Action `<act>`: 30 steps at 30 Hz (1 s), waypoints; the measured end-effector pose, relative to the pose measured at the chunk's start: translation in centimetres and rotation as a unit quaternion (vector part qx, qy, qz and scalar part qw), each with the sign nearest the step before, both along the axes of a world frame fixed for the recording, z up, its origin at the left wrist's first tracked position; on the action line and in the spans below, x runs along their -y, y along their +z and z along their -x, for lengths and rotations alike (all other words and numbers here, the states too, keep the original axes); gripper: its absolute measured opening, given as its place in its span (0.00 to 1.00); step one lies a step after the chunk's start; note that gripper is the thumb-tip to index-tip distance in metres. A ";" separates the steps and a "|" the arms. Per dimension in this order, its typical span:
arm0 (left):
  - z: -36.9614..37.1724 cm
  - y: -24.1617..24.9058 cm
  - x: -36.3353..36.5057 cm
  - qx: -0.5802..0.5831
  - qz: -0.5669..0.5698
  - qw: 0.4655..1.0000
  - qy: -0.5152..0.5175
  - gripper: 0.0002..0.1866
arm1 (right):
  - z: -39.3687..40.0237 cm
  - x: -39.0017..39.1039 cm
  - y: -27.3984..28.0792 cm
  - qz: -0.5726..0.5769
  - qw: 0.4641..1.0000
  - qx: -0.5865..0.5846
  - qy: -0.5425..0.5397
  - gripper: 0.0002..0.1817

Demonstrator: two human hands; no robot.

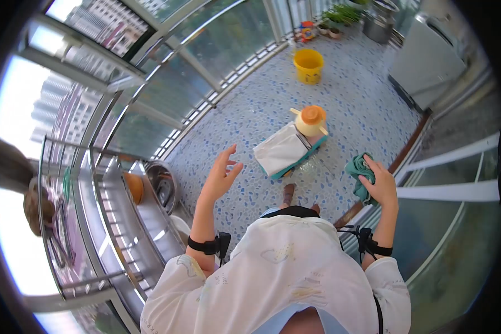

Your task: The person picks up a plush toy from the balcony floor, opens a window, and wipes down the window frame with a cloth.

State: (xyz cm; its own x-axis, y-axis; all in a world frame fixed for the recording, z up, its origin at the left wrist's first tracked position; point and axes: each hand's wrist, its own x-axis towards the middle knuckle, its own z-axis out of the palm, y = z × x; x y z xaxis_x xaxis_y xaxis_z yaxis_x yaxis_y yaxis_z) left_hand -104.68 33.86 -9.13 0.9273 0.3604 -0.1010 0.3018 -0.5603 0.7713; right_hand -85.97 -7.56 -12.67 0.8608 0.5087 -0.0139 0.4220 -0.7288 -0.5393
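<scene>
My right hand (379, 182) is closed around a bunched green cloth (359, 173), held out to the right near the sliding door's frame. With fingers apart and nothing in it, my left hand (222, 177) hangs in the air to the left. Ahead of my feet, between the two hands, a low teal-edged stand or box (316, 148) sits on the floor with a white cloth (279, 149) spread over it. At its far right end stands a cream thermos jug (310, 121) with an orange lid. Neither hand touches the stand or the jug.
A yellow bucket (308, 65) stands farther ahead on the speckled floor (250, 94). Potted plants (339, 16), a metal pot (379, 21) and a white appliance (428, 61) are at the back. Left are a metal rack (114, 222) and steel basins (162, 186); glass door panels (451, 239) line the right.
</scene>
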 end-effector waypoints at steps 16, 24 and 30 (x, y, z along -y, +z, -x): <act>8.7 -1.1 -11.2 0.055 0.008 0.993 0.099 0.31 | 0.4 -16.8 4.2 0.019 0.987 0.087 0.135 0.33; 14.3 -0.2 -23.5 0.085 -0.026 0.987 0.137 0.31 | 4.9 -30.6 5.0 -0.019 0.984 0.059 0.168 0.33; 18.9 0.3 -28.9 0.085 -0.032 0.981 0.171 0.30 | 6.9 -38.4 4.8 -0.043 0.976 0.066 0.205 0.33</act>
State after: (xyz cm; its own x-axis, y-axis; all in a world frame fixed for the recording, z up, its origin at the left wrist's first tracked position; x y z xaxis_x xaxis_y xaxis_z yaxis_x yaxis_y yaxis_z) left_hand -123.55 62.77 -8.85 0.7524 0.6542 0.0773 0.3507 -0.4972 0.7936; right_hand -92.88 30.82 -7.84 0.5759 0.8051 0.1415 0.7384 -0.4381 -0.5126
